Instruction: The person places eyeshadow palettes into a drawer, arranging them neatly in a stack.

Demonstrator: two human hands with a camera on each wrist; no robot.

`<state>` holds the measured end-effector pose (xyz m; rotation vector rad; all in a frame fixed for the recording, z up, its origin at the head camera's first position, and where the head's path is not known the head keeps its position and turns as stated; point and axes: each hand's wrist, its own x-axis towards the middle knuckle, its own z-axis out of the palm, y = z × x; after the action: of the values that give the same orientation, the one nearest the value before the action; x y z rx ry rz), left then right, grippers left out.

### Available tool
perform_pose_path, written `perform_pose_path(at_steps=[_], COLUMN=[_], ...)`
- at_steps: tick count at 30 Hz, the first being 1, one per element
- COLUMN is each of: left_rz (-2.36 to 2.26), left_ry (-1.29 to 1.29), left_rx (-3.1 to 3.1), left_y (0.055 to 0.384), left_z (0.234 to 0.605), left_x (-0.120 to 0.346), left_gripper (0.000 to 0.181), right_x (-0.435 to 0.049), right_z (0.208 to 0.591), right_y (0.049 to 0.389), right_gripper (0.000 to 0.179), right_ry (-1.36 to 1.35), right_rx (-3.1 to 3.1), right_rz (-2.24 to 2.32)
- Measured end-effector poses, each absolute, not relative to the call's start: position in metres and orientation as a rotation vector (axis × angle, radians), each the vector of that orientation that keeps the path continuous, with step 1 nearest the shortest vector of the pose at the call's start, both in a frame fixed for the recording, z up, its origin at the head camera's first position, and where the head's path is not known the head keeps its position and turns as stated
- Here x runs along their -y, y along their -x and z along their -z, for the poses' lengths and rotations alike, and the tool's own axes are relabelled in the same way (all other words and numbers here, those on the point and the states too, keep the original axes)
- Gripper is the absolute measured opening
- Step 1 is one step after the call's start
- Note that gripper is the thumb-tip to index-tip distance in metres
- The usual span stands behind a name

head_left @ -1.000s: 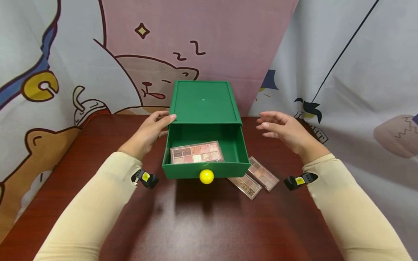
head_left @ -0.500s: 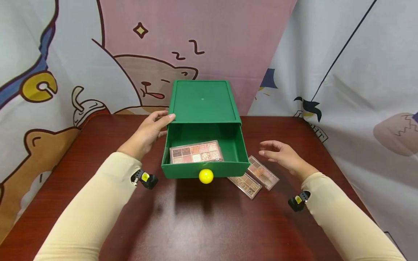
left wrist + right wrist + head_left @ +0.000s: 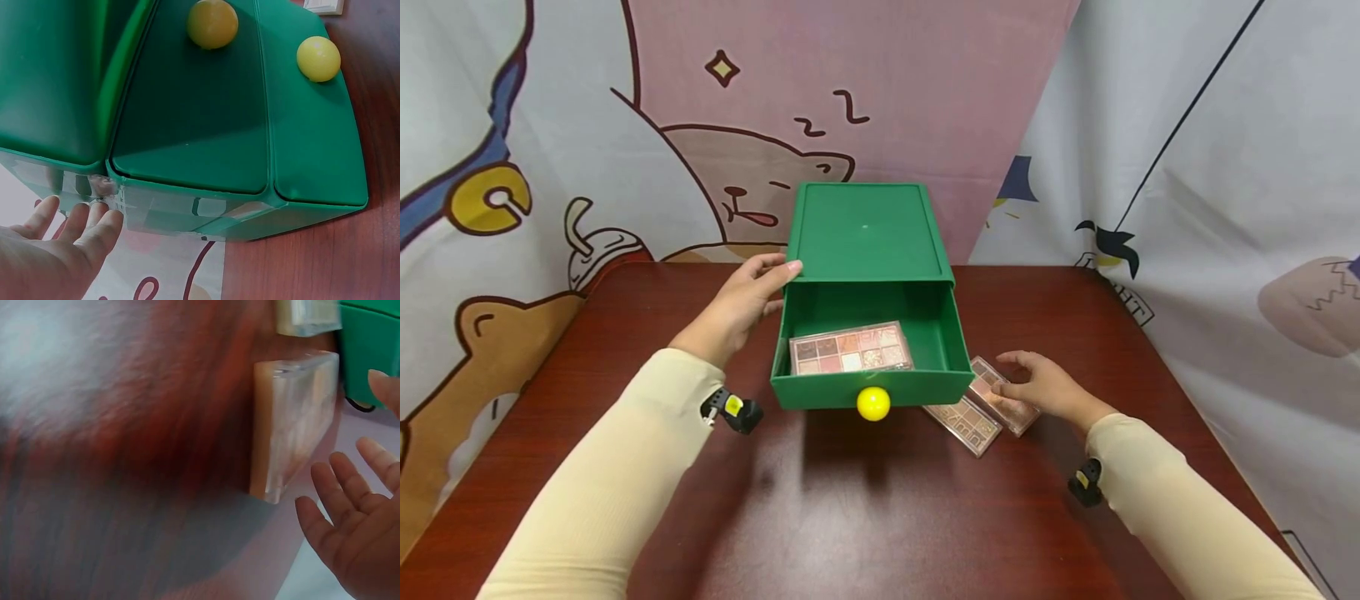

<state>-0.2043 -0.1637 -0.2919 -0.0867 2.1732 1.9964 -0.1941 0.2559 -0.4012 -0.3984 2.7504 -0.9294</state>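
Right hand (image 3: pixel 1048 387) over outer eyeshadow palette (image 3: pixel 1009 402) on table (image 3: pixel 880 500), fingers spread, relaxed; contact unclear. Second palette (image 3: pixel 964 425) just beside it at 8 o'clock, both at drawer's 4 o'clock. Left hand (image 3: pixel 741 304) flat, fingers straight, against green box (image 3: pixel 867 233) left side at 9 o'clock. Drawer (image 3: pixel 940 333) pulled out, third palette (image 3: pixel 850 348) inside, yellow knob (image 3: pixel 874 404) at 6 o'clock.

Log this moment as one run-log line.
left hand: rests on green drawer box | right hand: open, over palette on table | drawer: open, one palette inside
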Motion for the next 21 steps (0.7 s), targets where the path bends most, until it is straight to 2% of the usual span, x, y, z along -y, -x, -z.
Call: perform_pose_path(at_steps=[4,21], left_rz=[-1.997,-1.999], left_ry=[0.084,0.082], left_rx=[-2.174,-2.175], left_y=[0.2046,0.2045], left_z=[0.2919,0.2919], left_x=[0.1637,0.1638], left_gripper=[0.069,0.068], right_x=[-0.2554,-0.2494], right_z=[0.4056,0.4085], right_y=[0.1925,0.1901], right_gripper=[0.057,0.065], right_ry=[0.474,0.362], right_rx=[-2.764,-2.777], right_rz=[0.835,0.559])
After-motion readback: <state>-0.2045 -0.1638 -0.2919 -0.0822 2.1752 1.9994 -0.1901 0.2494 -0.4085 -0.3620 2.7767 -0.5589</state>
